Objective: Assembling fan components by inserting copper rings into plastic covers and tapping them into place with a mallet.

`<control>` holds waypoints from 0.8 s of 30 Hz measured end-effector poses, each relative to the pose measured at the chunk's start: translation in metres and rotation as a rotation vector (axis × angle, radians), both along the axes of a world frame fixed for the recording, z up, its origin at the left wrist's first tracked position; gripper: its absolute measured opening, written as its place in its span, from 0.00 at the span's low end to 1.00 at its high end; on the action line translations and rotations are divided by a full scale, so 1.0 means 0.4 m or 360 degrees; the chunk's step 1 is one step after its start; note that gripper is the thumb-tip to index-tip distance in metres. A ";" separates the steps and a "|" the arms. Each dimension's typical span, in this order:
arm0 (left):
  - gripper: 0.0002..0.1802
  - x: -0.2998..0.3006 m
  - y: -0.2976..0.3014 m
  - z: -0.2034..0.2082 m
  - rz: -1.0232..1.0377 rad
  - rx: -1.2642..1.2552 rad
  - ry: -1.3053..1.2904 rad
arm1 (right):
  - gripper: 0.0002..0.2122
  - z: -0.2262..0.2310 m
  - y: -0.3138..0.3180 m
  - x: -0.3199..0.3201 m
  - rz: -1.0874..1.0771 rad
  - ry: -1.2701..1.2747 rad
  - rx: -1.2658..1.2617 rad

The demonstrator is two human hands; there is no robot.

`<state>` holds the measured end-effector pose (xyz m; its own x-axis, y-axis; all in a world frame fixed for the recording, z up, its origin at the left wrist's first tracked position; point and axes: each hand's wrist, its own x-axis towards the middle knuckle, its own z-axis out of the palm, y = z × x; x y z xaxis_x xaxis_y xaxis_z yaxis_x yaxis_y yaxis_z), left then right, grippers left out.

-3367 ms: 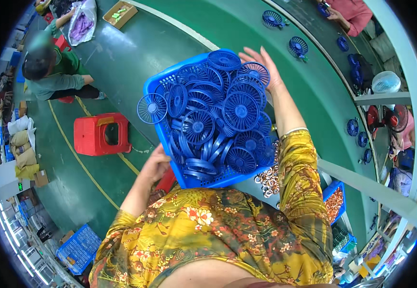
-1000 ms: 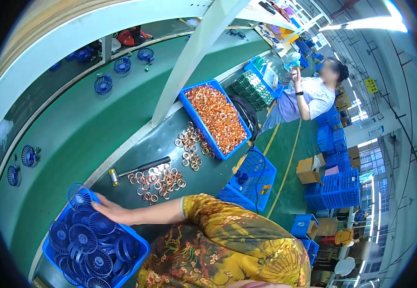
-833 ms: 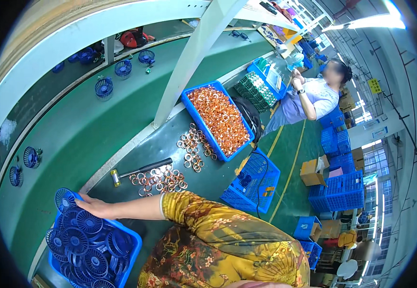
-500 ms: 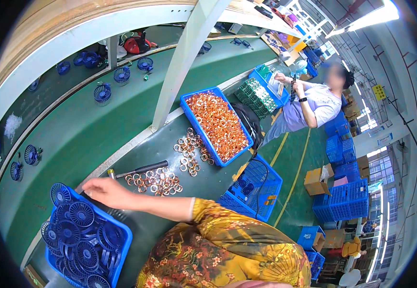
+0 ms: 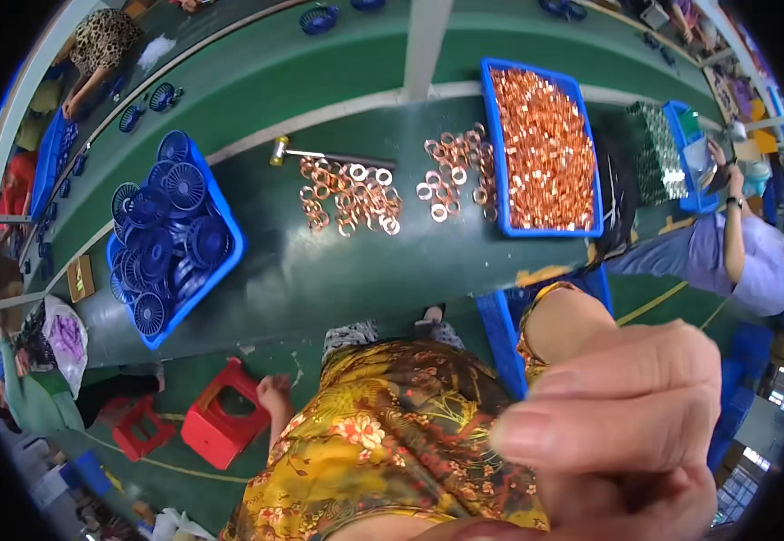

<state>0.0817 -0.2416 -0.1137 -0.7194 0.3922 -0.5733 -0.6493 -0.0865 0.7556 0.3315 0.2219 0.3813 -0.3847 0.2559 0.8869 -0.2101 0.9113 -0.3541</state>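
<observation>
Hands are apart: the left hand (image 5: 275, 395) appears beside a red stool (image 5: 207, 437), the right hand (image 5: 631, 406) curls close to the camera; whether either grips anything, I cannot tell. Across the green table (image 5: 347, 279) sit a blue basket (image 5: 196, 293) heaped with blue grilles (image 5: 153, 257), a hammer (image 5: 336, 158), coppery rings (image 5: 356, 200) and a filled blue tray (image 5: 550, 232).

Your curled right hand (image 5: 626, 406) loomed up close; left hand (image 5: 274, 395) was near red stool (image 5: 204, 434); blue basket (image 5: 237, 243) of grilles (image 5: 154, 251) sat on bench (image 5: 338, 275).
</observation>
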 end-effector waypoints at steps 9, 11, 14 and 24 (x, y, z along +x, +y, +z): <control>0.13 0.221 0.290 -0.159 -0.1446 -0.0734 0.0481 | 0.13 -0.368 0.016 0.063 0.0037 -0.0181 -0.0287; 0.15 0.345 0.472 -0.046 -0.2041 -0.0674 0.0703 | 0.12 -0.577 -0.051 0.094 -0.0200 -0.0472 -0.0585; 0.11 0.264 0.169 -0.480 -0.2181 -0.0489 0.1510 | 0.11 -0.824 -0.126 -0.044 -0.0372 -0.0746 -0.0911; 0.25 0.404 0.091 -0.624 -0.2646 -0.0162 0.1878 | 0.12 -0.968 -0.167 -0.067 -0.0747 -0.0988 -0.0855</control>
<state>0.2433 -0.2053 -0.3632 0.2628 0.9318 -0.2504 0.6666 0.0123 0.7453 0.3048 0.1552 -0.0060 -0.5026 0.8192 0.2762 0.5037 0.5371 -0.6766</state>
